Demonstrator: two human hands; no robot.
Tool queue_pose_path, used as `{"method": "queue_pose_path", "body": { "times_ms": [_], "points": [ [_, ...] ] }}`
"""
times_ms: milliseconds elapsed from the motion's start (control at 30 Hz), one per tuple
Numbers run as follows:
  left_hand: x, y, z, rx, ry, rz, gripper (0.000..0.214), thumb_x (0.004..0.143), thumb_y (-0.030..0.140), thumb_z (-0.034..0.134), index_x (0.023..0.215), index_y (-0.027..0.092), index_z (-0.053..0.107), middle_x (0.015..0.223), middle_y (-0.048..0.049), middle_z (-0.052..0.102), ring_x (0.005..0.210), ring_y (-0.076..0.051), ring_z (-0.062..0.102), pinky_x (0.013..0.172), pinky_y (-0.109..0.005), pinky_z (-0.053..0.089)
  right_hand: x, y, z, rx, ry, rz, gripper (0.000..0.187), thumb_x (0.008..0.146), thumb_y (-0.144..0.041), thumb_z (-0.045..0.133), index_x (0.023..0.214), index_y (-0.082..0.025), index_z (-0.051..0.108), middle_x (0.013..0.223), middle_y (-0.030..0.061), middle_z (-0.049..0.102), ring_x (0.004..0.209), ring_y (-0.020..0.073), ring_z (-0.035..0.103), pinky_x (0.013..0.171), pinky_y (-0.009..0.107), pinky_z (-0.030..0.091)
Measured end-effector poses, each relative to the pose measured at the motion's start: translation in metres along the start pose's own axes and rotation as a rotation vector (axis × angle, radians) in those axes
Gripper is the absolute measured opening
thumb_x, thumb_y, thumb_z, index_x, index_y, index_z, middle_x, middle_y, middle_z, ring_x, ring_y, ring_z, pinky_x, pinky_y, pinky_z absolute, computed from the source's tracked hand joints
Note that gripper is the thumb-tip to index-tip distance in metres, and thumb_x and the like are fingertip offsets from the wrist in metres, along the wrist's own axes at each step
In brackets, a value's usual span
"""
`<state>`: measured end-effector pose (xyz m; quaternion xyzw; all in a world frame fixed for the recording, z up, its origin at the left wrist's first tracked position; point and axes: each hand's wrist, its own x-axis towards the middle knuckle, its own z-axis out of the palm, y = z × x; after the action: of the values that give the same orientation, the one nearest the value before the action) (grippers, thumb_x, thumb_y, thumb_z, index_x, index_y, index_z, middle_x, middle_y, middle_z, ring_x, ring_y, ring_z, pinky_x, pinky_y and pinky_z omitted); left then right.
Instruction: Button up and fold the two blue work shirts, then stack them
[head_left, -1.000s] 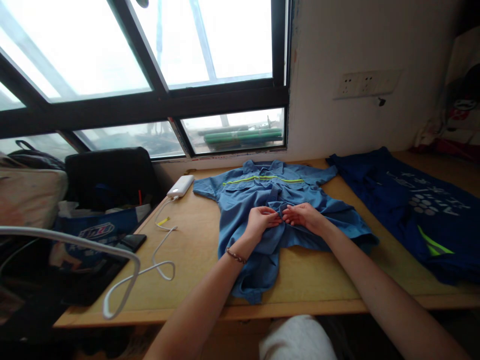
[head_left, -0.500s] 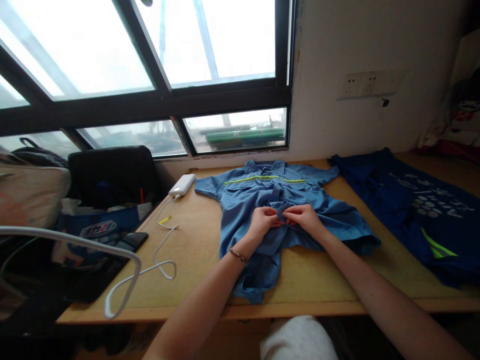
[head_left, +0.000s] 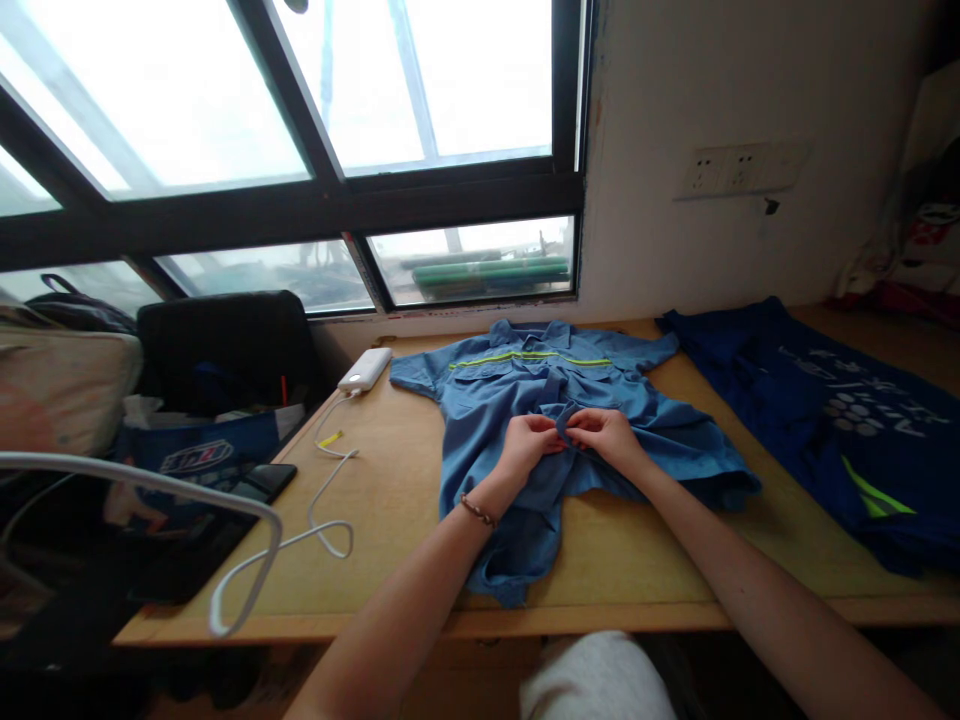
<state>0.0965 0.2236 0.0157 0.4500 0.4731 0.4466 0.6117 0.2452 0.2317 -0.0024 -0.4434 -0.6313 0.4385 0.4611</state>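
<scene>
A blue short-sleeved work shirt (head_left: 487, 440) with a yellow-green stripe across the chest lies front up on the wooden table (head_left: 397, 540), its collar toward the window. Both hands meet at the shirt's front opening, below the chest pockets. My left hand (head_left: 529, 443) pinches one edge of the front between thumb and fingers. Close beside it, my right hand (head_left: 606, 436) pinches the cloth too. Fabric bunches up between the fingertips, and any button there is too small to make out. The lower hem spreads toward me, rumpled.
A white power bank (head_left: 365, 370) with a white cable (head_left: 324, 515) lies left of the shirt. Dark blue cloth (head_left: 810, 400) with white print covers the table's right side. A phone (head_left: 264, 482) rests at the left edge, near a black chair (head_left: 229, 345). Wall sockets (head_left: 742, 168) sit above.
Both hands stay at the shirt front, with only a slight shift of the right fingers. The shirt and the other things lie as before.
</scene>
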Motion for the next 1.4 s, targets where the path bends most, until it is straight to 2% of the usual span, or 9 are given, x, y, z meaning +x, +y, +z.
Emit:
{"method": "queue_pose_path", "body": {
  "times_ms": [133, 267, 367, 500, 633, 833, 967, 1233, 1400],
  "points": [
    [-0.001, -0.004, 0.005, 0.036, 0.028, 0.040, 0.031, 0.059, 0.038, 0.070, 0.066, 0.009, 0.064, 0.058, -0.0042, 0.062, 0.056, -0.013, 0.059, 0.054, -0.022, 0.048, -0.002, 0.005, 0.002, -0.128, 0.011, -0.050, 0.015, 0.065, -0.030, 0.062, 0.073, -0.018, 0.057, 0.056, -0.0007, 0.061, 0.049, 0.0142, 0.057, 0.049, 0.025, 0.046],
    [-0.001, -0.010, 0.007, 0.004, 0.100, 0.080, 0.025, 0.052, 0.027, 0.075, 0.061, 0.010, 0.060, 0.056, -0.0014, 0.059, 0.054, -0.011, 0.056, 0.053, -0.021, 0.046, -0.007, 0.003, 0.006, -0.399, 0.048, -0.179, 0.008, 0.067, -0.024, 0.058, 0.073, -0.019, 0.054, 0.057, -0.0025, 0.060, 0.052, 0.0126, 0.056, 0.051, 0.022, 0.041],
    [-0.002, -0.012, 0.007, -0.120, 0.123, 0.040, 0.020, 0.055, 0.019, 0.073, 0.061, 0.010, 0.056, 0.056, -0.0006, 0.057, 0.054, -0.010, 0.056, 0.056, -0.021, 0.047, -0.010, -0.001, 0.008, -0.472, 0.072, -0.218, 0.009, 0.068, -0.022, 0.057, 0.076, -0.020, 0.053, 0.056, -0.0036, 0.058, 0.051, 0.0117, 0.054, 0.050, 0.021, 0.039],
    [-0.004, -0.009, 0.007, -0.260, 0.138, -0.067, 0.014, 0.059, 0.008, 0.067, 0.064, 0.010, 0.054, 0.059, -0.0019, 0.058, 0.055, -0.010, 0.058, 0.060, -0.022, 0.048, -0.010, -0.002, 0.009, -0.434, 0.069, -0.221, 0.013, 0.069, -0.025, 0.057, 0.081, -0.019, 0.053, 0.055, -0.0036, 0.057, 0.050, 0.0113, 0.053, 0.050, 0.021, 0.038],
    [-0.003, -0.007, 0.007, -0.360, 0.213, -0.146, 0.018, 0.058, 0.003, 0.066, 0.067, 0.011, 0.053, 0.059, -0.0018, 0.058, 0.056, -0.011, 0.059, 0.060, -0.023, 0.048, -0.009, 0.000, 0.010, -0.384, 0.053, -0.220, 0.016, 0.071, -0.028, 0.057, 0.083, -0.018, 0.055, 0.055, -0.0030, 0.056, 0.050, 0.0113, 0.052, 0.050, 0.022, 0.038],
    [-0.001, -0.008, 0.007, -0.392, 0.184, -0.102, 0.017, 0.057, 0.006, 0.069, 0.064, 0.010, 0.055, 0.058, -0.0013, 0.057, 0.053, -0.008, 0.056, 0.058, -0.020, 0.046, -0.008, -0.001, 0.009, -0.279, 0.089, -0.223, 0.018, 0.074, -0.030, 0.054, 0.088, -0.018, 0.059, 0.056, -0.0033, 0.052, 0.049, 0.0102, 0.046, 0.048, 0.022, 0.036],
    [-0.002, -0.008, 0.008, -0.408, 0.165, -0.089, 0.017, 0.055, 0.008, 0.071, 0.063, 0.010, 0.056, 0.057, -0.0010, 0.056, 0.053, -0.008, 0.055, 0.058, -0.020, 0.046, -0.005, -0.002, 0.006, -0.224, 0.154, -0.249, 0.018, 0.072, -0.032, 0.057, 0.081, -0.018, 0.064, 0.063, -0.0012, 0.052, 0.055, 0.0109, 0.047, 0.051, 0.023, 0.037],
    [0.001, -0.012, 0.008, -0.456, 0.207, -0.107, 0.019, 0.054, 0.004, 0.066, 0.065, 0.012, 0.052, 0.055, 0.0008, 0.056, 0.052, -0.008, 0.054, 0.057, -0.022, 0.044, -0.002, 0.000, 0.004, -0.136, 0.119, -0.206, 0.020, 0.071, -0.034, 0.058, 0.080, -0.017, 0.064, 0.066, 0.0001, 0.055, 0.060, 0.0123, 0.050, 0.055, 0.024, 0.040],
    [0.004, -0.012, 0.006, -0.474, 0.219, -0.081, 0.022, 0.055, 0.003, 0.062, 0.069, 0.014, 0.049, 0.052, 0.0036, 0.052, 0.049, -0.007, 0.052, 0.056, -0.020, 0.042, -0.003, 0.003, 0.009, -0.073, 0.077, -0.197, 0.020, 0.069, -0.035, 0.061, 0.071, -0.016, 0.063, 0.071, 0.0025, 0.058, 0.065, 0.0141, 0.054, 0.061, 0.026, 0.044]
  ]
}}
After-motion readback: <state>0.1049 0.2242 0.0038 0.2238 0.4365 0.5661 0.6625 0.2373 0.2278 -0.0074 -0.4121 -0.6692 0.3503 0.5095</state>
